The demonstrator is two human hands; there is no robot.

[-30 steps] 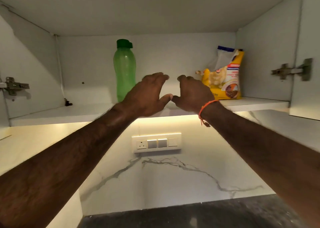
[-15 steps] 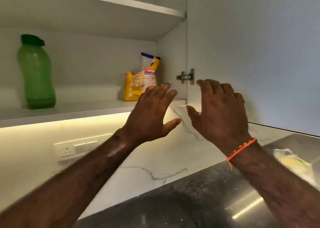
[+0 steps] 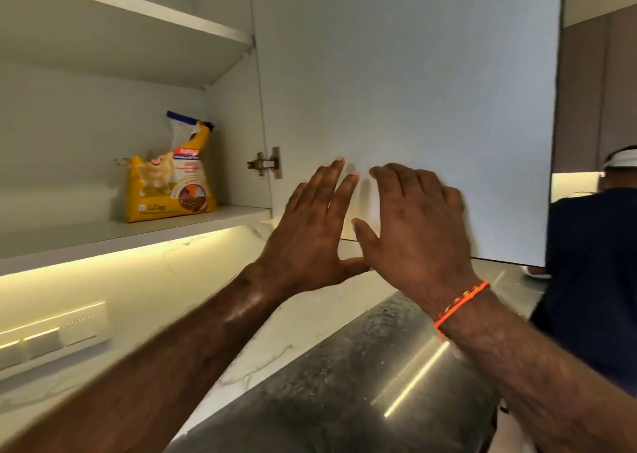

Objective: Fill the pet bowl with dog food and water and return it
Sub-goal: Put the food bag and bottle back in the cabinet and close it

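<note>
A yellow dog food bag (image 3: 170, 173) with a dog picture stands upright on the lower shelf (image 3: 103, 235) of the open wall cupboard, at the left. Its top is folded open. My left hand (image 3: 312, 235) and my right hand (image 3: 418, 232) are raised side by side in front of the white cupboard door (image 3: 413, 90), right of the bag. Both hands are flat with fingers spread and hold nothing. An orange thread band sits on my right wrist. No pet bowl is in view.
The door hangs open on a metal hinge (image 3: 265, 165). A lit strip glows under the shelf above a marble wall with a switch plate (image 3: 51, 335). A dark shiny counter (image 3: 344, 383) lies below. Another person in a dark shirt (image 3: 593, 263) stands at the right.
My view has swung right, away from the cupboard's middle. The green bottle has left the frame. Both hands moved from the shelf edge to the open door's face.
</note>
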